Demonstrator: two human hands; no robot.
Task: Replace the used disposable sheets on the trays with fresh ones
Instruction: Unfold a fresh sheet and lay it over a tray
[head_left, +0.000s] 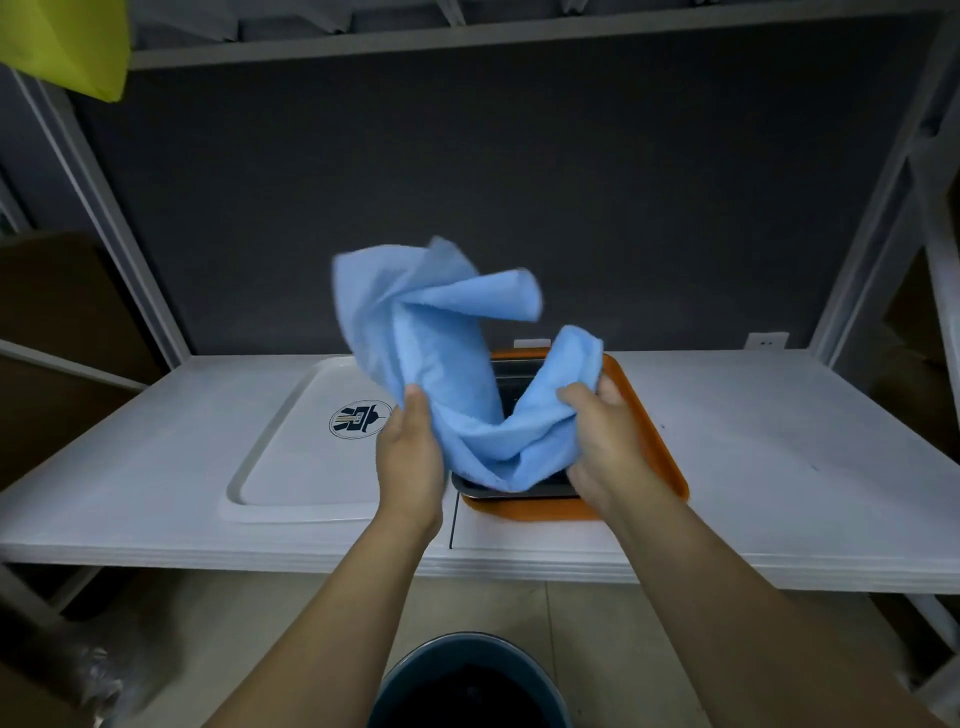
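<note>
Bucket rim, dark blue and round, at the bottom edge of the view, on the tiled floor below the table edge. Two bare forearms reach over it toward the table, which is white.

Left hand: raised above the table, thumb and fingers pinching one edge of the blue sheet. Right hand: fingers curled round a bunched fold of the same sheet. Hands a little apart, the sheet sagging between them.

Blue sheet: soft, cloth-like, crumpled, held in the air. Most of it stands up above the left hand; a smaller lobe sticks up past the right hand. Its lowest fold hangs over the dark metal tray; cannot tell whether it touches.

Dark metal tray sits inside the orange tray, right of centre on the table, mostly hidden by sheet and right hand.

White tray lies just left of them, flat, with a round printed logo on its surface.

Behind: dark grey back panel, white rack posts either side, a wall socket low right. Yellow-green sheet of material hangs at top left.
</note>
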